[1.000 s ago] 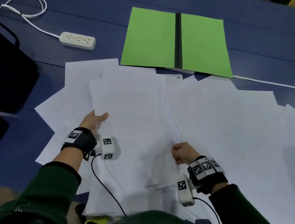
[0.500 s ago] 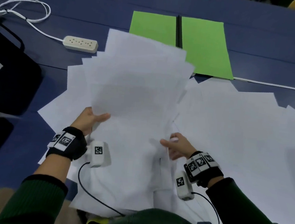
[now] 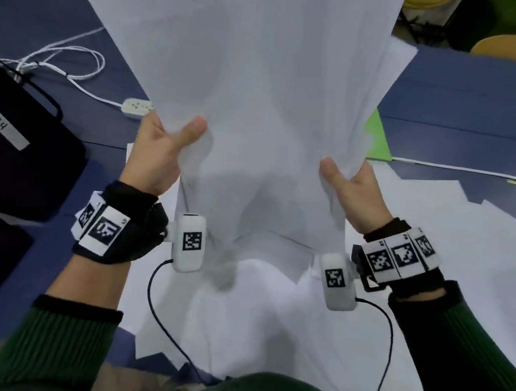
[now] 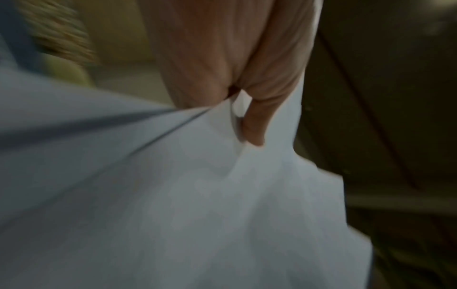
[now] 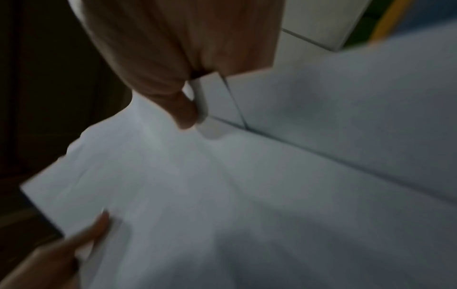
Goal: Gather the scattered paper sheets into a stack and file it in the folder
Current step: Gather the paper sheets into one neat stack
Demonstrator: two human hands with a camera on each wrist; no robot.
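lifted sheets (image 3: 259, 87) hide folder (image 3: 377, 140), power strip (image 3: 135, 107)

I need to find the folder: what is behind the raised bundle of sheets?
Behind the bundle, held by left hand and right hand, a corner of the green folder and one end of the power strip show; the rest is covered.

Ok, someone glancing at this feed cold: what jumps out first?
The sheaf of sheets held upright mid-frame fills the head view, the left hand and right hand pinching its lower sides. Loose sheets cover the table beneath and to the right. Only a sliver of the green folder shows behind the sheaf.
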